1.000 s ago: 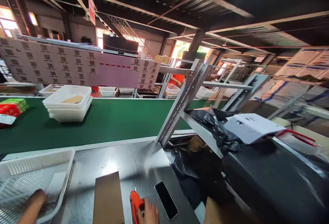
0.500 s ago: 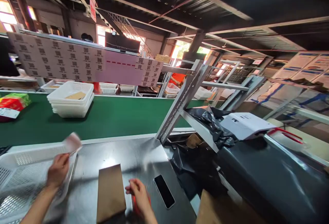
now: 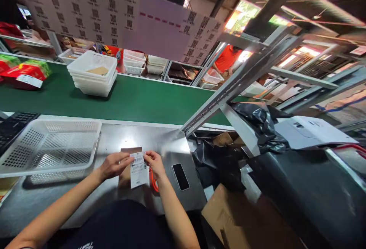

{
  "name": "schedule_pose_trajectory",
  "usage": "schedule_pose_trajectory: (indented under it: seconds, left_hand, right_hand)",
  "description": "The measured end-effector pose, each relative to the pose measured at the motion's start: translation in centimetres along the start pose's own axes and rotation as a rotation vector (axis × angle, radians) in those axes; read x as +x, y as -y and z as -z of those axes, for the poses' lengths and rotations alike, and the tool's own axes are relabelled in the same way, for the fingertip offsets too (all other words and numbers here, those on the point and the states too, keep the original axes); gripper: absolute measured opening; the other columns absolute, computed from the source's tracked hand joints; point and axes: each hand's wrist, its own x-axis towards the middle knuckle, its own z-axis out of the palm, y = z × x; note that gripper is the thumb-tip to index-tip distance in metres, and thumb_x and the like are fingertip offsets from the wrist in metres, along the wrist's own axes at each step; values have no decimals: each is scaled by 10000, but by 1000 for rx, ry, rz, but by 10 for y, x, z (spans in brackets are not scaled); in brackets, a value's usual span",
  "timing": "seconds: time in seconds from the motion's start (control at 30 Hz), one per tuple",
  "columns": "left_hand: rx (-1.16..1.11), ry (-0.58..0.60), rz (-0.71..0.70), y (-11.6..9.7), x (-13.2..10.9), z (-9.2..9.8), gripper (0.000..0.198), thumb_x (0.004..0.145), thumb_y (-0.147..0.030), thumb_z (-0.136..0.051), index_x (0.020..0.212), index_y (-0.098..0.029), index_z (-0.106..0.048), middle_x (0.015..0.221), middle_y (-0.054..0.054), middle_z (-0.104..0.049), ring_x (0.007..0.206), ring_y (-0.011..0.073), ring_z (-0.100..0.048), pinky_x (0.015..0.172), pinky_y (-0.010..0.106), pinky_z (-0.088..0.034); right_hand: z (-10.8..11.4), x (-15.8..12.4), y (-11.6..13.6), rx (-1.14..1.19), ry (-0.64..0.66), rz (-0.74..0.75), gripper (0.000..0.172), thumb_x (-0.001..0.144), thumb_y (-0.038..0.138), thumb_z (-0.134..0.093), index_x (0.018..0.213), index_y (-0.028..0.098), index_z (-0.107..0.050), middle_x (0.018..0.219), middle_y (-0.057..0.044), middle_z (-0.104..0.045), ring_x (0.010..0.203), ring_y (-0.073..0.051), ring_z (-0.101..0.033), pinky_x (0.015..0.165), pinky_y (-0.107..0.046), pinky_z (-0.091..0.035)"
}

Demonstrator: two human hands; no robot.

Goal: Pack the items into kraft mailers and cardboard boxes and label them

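Note:
A white printed label [image 3: 139,173] is spread over a brown cardboard box [image 3: 125,178] on the metal table [image 3: 111,138]. My left hand [image 3: 116,163] pinches the label's upper left corner, with its fingers together. At the upper right corner, my right hand [image 3: 154,163] grips the label between thumb and fingers. The label covers much of the box's top. Beside my right hand lies an orange-red ring-shaped object [image 3: 154,183], partly hidden by the wrist. A dark-screened phone [image 3: 180,177] rests to the right.
An open white basket [image 3: 54,146] sits at the left, near a black keyboard [image 3: 14,127]. Stacked white baskets [image 3: 93,73] and red-green packages [image 3: 27,74] stand on the green belt [image 3: 143,98]. At the right are a metal post [image 3: 211,110], black bags and a carton [image 3: 243,218].
My left hand has moved right from above the basket, bringing the label to the box. My right hand has closed on the label. The camera view has tilted down.

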Motion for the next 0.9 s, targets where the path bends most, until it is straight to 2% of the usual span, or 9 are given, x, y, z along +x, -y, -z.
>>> schedule_pose_trajectory:
  seconds: [0.07,0.1,0.17,0.23,0.33,0.47,0.67,0.9]
  left_hand:
    - [-129,-128,245,-12,10,1,359,1034,-349,-542,1231,-168,-782,1210,187,-735,1023,274,-741,891,403,-626]
    - [-246,-142,378,-18,17,3,380,1015,-413,-572,1213,-152,-766,1183,177,-727,970,252,-732,824,367,-622]
    - [-539,-43,595,-28,32,8,462,953,-554,-640,1125,-137,-738,1031,126,-715,818,200,-687,658,290,-569]
    - [-775,146,694,-35,44,15,526,865,-642,-727,993,-132,-710,860,68,-672,708,162,-627,574,243,-499]
    - [-895,347,696,-44,53,22,534,795,-636,-822,890,-129,-687,742,23,-626,643,125,-568,565,225,-459]
    - [-910,495,677,-52,56,22,501,800,-600,-843,876,-122,-713,692,6,-616,590,108,-534,552,227,-440]
    - [-990,636,704,-54,60,19,441,772,-540,-886,850,-134,-731,628,-8,-610,536,102,-512,529,226,-429]
    - [-1116,704,804,-54,61,10,436,699,-482,-953,811,-123,-731,621,-15,-622,472,69,-506,477,188,-410]
  right_hand:
    - [0,-3,6,-65,-11,46,588,696,751,-838,848,206,-675,783,-9,-676,727,-167,-582,730,-313,-480]
    - [0,-5,11,-102,3,60,566,714,737,-832,834,205,-684,782,-8,-673,740,-170,-576,744,-313,-476]
    - [1,-10,22,-179,75,73,497,761,675,-830,806,196,-706,765,0,-668,753,-167,-568,749,-301,-459]
    - [1,-16,34,-245,169,72,402,811,574,-831,794,186,-728,752,10,-671,757,-157,-565,725,-279,-431]
    - [4,-25,48,-392,316,88,318,903,481,-768,811,178,-742,757,12,-674,751,-146,-556,668,-257,-387]
    - [9,-32,54,-461,424,87,304,939,462,-737,881,167,-775,783,0,-697,740,-140,-564,655,-254,-392]
    - [15,-34,51,-374,455,36,405,847,561,-832,841,160,-782,755,1,-706,689,-131,-557,620,-247,-398]
    - [23,-37,44,-320,477,29,409,819,562,-852,826,160,-775,778,-11,-726,700,-137,-588,666,-266,-439]
